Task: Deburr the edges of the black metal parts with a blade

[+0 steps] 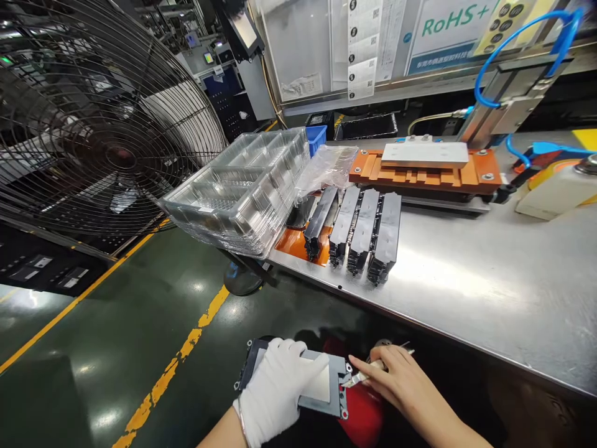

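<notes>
Gloved left hand (275, 389), grip clasped over a flat grey metal plate (326, 389) held below the steel bench (489, 292) edge. Bare right hand (396, 376) pinches slim tweezers (361, 375) at the plate's corner; glossy bench beyond lies open.

Polished steel tabletop (489, 292) carrying rows of stacked black rectangular parts (361, 233), clear plastic trays (242, 186) at left, orange fixture (426, 171) far.

table (489, 280): brushed shiny metal | trays (242, 186): clear glossy plastic | glove (275, 392): white cloth
</notes>
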Available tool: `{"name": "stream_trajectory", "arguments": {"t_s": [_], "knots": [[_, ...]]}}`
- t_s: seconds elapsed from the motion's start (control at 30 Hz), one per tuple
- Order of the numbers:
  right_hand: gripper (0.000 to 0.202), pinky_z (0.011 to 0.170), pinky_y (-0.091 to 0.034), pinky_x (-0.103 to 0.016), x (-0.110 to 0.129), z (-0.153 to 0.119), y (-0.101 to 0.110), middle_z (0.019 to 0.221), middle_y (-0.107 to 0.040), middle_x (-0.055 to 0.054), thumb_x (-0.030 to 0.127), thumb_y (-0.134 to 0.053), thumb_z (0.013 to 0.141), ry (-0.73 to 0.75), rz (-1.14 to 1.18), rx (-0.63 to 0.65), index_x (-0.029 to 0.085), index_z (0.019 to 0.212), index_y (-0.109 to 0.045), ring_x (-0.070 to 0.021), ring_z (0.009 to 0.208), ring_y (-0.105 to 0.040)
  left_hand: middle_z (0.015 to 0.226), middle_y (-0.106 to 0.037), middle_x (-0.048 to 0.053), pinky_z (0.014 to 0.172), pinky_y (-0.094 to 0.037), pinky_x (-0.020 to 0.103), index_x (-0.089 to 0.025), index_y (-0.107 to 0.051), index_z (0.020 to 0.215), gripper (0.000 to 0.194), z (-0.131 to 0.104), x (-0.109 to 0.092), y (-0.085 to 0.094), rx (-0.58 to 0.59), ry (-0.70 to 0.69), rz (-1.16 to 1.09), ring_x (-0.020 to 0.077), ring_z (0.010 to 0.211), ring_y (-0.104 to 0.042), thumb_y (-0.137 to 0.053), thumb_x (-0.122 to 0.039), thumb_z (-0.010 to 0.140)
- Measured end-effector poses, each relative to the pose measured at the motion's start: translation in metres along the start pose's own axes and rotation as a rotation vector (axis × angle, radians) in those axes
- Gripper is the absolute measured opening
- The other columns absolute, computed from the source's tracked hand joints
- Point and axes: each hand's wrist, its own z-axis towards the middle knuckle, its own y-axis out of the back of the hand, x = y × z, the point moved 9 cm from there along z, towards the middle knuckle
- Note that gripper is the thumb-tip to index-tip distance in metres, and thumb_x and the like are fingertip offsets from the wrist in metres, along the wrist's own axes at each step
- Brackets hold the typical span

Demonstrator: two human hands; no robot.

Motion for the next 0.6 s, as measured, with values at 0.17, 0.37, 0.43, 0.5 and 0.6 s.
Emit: {"name": "stream_trajectory", "arguments": {"t_s": [0.17,0.37,0.43,0.5,0.6], "knots": [[0.039,0.078,-0.053,-0.04,0.008,0.004,0.0,0.101,-0.062,-0.008,0.029,-0.04,0.105,0.095,-0.038,0.019,0.037,0.142,-0.049,-0.0233,0.089,-0.06,0.107,-0.058,0.005,0.073,-0.048,0.043,-0.037,-0.046,0.124,0.069,-0.001,-0.001,0.007,0.025,-0.081,0.026,0.0294,0.089,-0.057,-0.067,-0.022,0.06],[0.035,0.078,-0.055,-0.04,0.016,0.008,0.01,0.097,-0.066,-0.008,0.031,-0.039,0.105,0.139,-0.002,-0.034,0.034,0.134,-0.058,-0.0225,0.085,-0.064,0.102,-0.056,0.004,0.068,-0.045,0.042,-0.037,-0.047,0.122,0.073,-0.005,0.002,-0.006,0.098,-0.105,-0.038,0.0296,0.086,-0.055,-0.063,-0.022,0.053],[0.035,0.073,-0.055,-0.036,0.015,0.005,0.011,0.094,-0.068,-0.006,0.036,-0.037,0.106,0.071,0.092,-0.03,0.035,0.133,-0.059,-0.0215,0.081,-0.065,0.108,-0.057,0.006,0.072,-0.046,0.046,-0.039,-0.045,0.128,0.076,-0.006,0.007,-0.016,0.08,-0.036,-0.111,0.0322,0.091,-0.055,-0.063,-0.023,0.056],[0.036,0.073,-0.055,-0.032,0.01,-0.001,0.004,0.095,-0.07,-0.004,0.044,-0.036,0.105,-0.075,0.269,0.024,0.034,0.13,-0.061,-0.0206,0.082,-0.066,0.118,-0.056,0.007,0.081,-0.044,0.051,-0.042,-0.043,0.134,0.079,-0.008,0.013,-0.026,0.004,0.079,-0.171,0.0343,0.099,-0.055,-0.062,-0.022,0.059],[0.05,0.07,-0.054,-0.026,0.008,-0.019,-0.025,0.081,-0.07,-0.002,0.055,-0.029,0.104,-0.391,0.615,0.232,0.026,0.105,-0.07,-0.0178,0.071,-0.067,0.126,-0.055,0.008,0.091,-0.042,0.053,-0.043,-0.043,0.137,0.079,-0.012,0.018,-0.04,-0.132,0.239,-0.189,0.0351,0.108,-0.053,-0.06,-0.015,0.065]]}}
